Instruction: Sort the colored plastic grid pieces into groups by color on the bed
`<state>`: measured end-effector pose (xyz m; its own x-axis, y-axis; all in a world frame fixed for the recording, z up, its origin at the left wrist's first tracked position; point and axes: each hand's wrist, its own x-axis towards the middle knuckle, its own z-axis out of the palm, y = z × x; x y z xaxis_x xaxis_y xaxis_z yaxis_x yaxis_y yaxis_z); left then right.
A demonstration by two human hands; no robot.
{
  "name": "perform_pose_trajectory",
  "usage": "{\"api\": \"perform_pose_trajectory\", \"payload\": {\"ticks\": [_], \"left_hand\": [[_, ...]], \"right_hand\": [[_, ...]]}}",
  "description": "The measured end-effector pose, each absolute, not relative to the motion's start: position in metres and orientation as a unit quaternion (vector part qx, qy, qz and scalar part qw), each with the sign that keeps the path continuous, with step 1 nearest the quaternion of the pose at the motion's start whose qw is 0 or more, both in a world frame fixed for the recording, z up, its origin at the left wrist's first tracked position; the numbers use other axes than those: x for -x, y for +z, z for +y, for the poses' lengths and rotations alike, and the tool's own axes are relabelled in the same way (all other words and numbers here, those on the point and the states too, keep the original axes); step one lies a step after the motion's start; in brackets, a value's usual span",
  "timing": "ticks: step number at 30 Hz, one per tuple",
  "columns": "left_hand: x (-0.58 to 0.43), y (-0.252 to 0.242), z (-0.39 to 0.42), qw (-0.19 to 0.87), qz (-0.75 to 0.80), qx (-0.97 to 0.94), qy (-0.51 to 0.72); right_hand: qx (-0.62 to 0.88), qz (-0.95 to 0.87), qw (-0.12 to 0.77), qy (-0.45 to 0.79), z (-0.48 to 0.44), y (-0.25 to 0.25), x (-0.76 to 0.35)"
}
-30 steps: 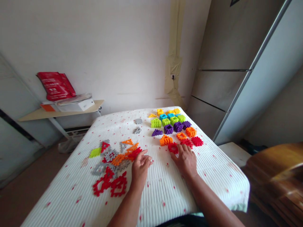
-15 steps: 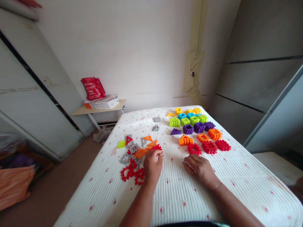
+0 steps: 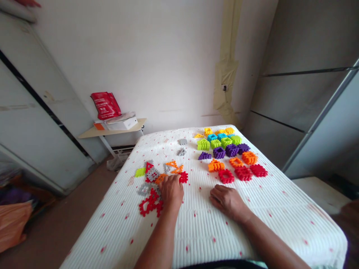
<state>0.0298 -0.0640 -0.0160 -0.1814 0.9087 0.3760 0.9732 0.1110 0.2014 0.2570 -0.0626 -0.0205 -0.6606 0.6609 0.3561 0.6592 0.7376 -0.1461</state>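
Note:
My left hand (image 3: 171,190) reaches palm down over a loose heap of interlocking plastic tiles, its fingers extended onto the pieces with their tips partly hidden. Just ahead of its fingers lies an orange tile (image 3: 160,179), and a red tile (image 3: 184,177) is beside it on the right. Grey tiles (image 3: 144,189), red frame pieces (image 3: 147,204) and a lime green tile (image 3: 140,172) lie to its left. My right hand (image 3: 227,201) rests on the bedcover with its fingers curled in. Nearest to it is a stack of red square tiles (image 3: 226,176).
Colour-sorted stacks fill the right side of the bed (image 3: 196,239): red (image 3: 243,173), orange (image 3: 249,157), purple (image 3: 232,150), lime green (image 3: 203,144), blue and yellow. Two grey pieces (image 3: 181,152) lie farther back. A small table (image 3: 86,132) holds a red bag (image 3: 106,105).
My left hand has moved left over the heap, its fingers reaching forward, and the red tile now shows beside it. My right hand stays resting in place. The view has shifted slightly.

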Motion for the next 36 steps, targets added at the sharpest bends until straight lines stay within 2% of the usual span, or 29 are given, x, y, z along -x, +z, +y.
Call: {"api": "perform_pose_trajectory", "payload": {"ticks": [14, 24, 36], "left_hand": [[-0.023, -0.022, -0.059, 0.110, -0.704, 0.638, -0.293], [-0.017, -0.032, -0.055, 0.072, -0.690, 0.641, -0.329], [-0.022, -0.027, -0.059, 0.059, -0.708, 0.641, -0.290]], "right_hand": [[0.390, -0.903, 0.181, 0.003, -0.064, -0.014, -0.256], [0.401, -0.899, 0.177, -0.008, -0.062, -0.019, -0.255], [0.386, -0.901, 0.198, 0.006, -0.061, -0.022, -0.257]]}}
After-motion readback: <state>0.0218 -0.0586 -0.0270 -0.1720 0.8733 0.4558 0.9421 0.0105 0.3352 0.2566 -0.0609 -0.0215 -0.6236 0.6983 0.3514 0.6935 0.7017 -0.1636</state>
